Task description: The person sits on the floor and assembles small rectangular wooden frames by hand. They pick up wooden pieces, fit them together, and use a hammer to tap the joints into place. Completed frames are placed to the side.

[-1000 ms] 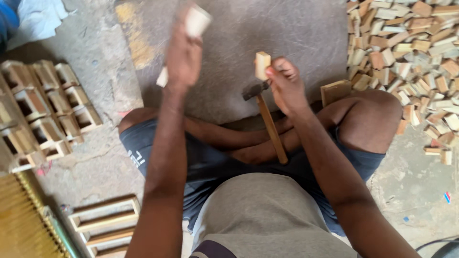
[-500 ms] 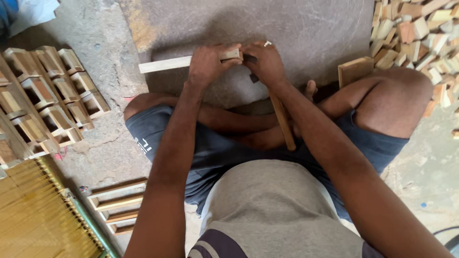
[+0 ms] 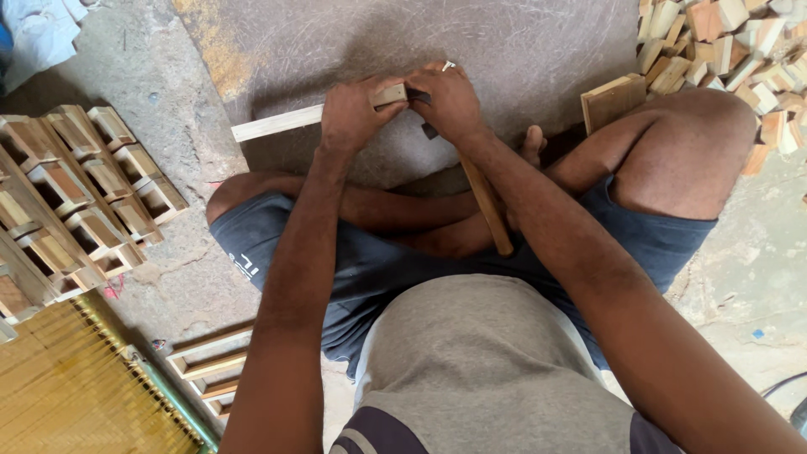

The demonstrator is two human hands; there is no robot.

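Both hands (image 3: 403, 105) grip wooden strip (image 3: 277, 124) (hammer (image 3: 483, 197) too).

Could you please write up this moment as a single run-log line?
left hand: holds long pale wooden strip | right hand: holds small wooden block against strip, plus wooden-handled hammer | setting: grey concrete floor

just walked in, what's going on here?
A person sits cross-legged on a concrete floor. The left hand holds a long wooden strip, and the right hand meets it at a small wood block while also gripping a hammer, handle pointing back toward the lap. Small wood blocks are piled at right; assembled wooden frames lie at left.
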